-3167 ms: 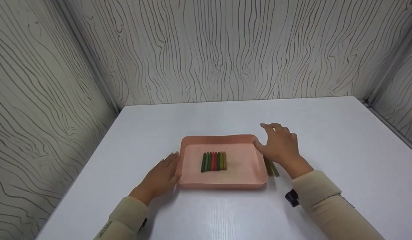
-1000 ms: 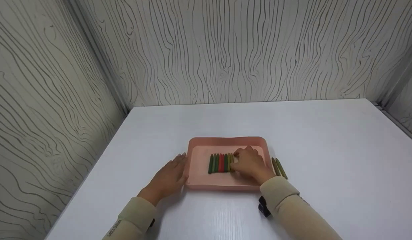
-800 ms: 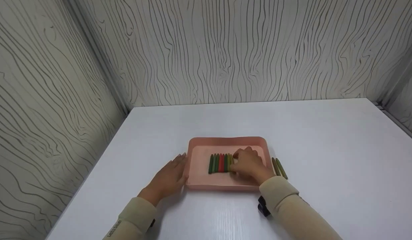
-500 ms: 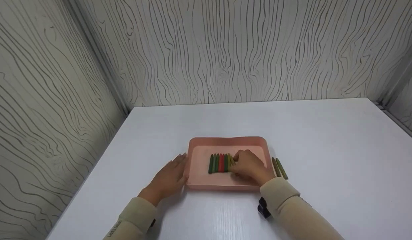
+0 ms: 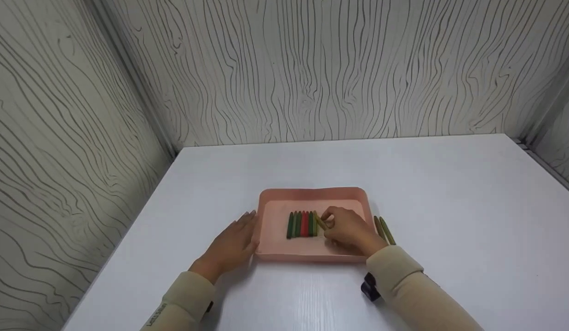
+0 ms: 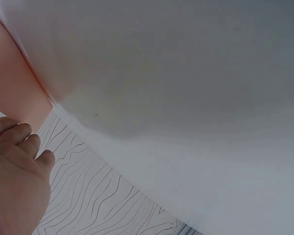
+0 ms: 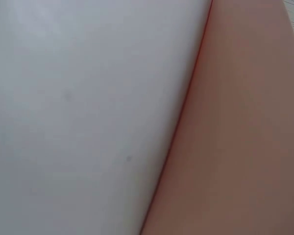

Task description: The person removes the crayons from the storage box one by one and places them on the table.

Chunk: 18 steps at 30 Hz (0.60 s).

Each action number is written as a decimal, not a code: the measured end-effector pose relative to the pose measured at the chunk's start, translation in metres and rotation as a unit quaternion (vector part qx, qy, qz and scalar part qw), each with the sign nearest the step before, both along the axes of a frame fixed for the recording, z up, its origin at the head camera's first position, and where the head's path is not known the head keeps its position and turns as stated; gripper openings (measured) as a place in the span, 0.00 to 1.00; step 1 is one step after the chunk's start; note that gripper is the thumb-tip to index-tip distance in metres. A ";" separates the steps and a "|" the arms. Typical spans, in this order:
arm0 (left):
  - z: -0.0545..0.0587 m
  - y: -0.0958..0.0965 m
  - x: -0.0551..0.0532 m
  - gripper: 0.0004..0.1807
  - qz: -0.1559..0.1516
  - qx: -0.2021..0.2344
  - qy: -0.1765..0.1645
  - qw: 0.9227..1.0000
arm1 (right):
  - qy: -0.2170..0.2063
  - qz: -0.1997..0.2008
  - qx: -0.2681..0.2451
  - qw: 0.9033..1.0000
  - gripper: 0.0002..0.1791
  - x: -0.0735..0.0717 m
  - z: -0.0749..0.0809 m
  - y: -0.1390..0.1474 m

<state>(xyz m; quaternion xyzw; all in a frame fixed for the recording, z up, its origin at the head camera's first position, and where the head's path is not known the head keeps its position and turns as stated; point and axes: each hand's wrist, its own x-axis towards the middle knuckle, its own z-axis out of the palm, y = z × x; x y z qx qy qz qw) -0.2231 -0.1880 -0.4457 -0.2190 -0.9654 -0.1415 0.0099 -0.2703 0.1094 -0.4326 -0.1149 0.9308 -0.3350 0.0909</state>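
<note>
A pink tray [image 5: 289, 256] lies on the white table, its outer wall [image 7: 235, 127] filling the right of the right wrist view. Inside it, a row of crayons [image 5: 304, 224] in greens, red and olive lies side by side. My right hand [image 5: 351, 230] is over the tray's right half and pinches an olive crayon [image 5: 321, 223] between thumb and fingers. That crayon slants, its tip close to the right end of the row. With fingers extended, my left hand [image 5: 231, 243] rests against the tray's left wall; the left wrist view shows the same hand [image 6: 17, 181] beside the tray [image 6: 14, 73].
Two olive crayons [image 5: 387, 230] lie on the table just outside the tray's right wall, partly behind the right wrist. Wood-grain patterned panels [image 5: 312, 69] stand behind and to the sides of the table [image 5: 284, 165].
My right hand went from above the tray's right edge into the tray, to the row's right end. There it pinched the end olive crayon and tilted it away from the row. My left hand stayed put.
</note>
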 end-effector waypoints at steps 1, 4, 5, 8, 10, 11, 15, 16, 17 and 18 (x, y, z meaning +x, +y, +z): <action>0.000 0.000 0.000 0.31 0.002 0.001 -0.001 1.000 | 0.005 0.002 0.001 1.000 0.18 0.000 0.000 0.001; -0.001 0.000 -0.001 0.31 0.006 0.000 0.001 1.000 | 0.011 0.002 -0.004 1.000 0.18 0.000 0.001 0.004; -0.001 0.000 -0.001 0.31 0.007 0.000 0.001 1.000 | 0.012 0.002 -0.007 1.000 0.18 0.000 0.002 0.005; -0.001 0.001 0.000 0.31 0.011 -0.001 -0.001 1.000 | 0.008 -0.002 -0.016 1.000 0.18 0.000 0.007 0.007; 0.000 0.001 0.000 0.31 0.015 -0.003 -0.003 1.000 | 0.005 -0.004 -0.021 1.000 0.17 -0.001 0.010 0.009; 0.000 0.001 0.000 0.31 0.016 -0.002 -0.003 1.000 | 0.003 -0.005 -0.025 1.000 0.17 -0.001 0.013 0.010; 0.000 0.002 -0.001 0.31 0.017 0.003 -0.002 1.000 | 0.001 -0.005 -0.045 0.999 0.19 -0.003 0.022 0.015; -0.001 0.002 -0.001 0.31 0.017 0.004 -0.002 1.000 | 0.004 -0.005 -0.047 0.999 0.20 -0.003 0.024 0.017; -0.001 0.001 -0.001 0.30 0.017 0.005 -0.002 1.000 | 0.008 -0.001 -0.049 0.999 0.20 -0.004 0.026 0.018; -0.001 0.001 0.000 0.30 0.017 0.007 -0.002 1.000 | 0.014 0.000 -0.050 0.999 0.21 -0.004 0.028 0.020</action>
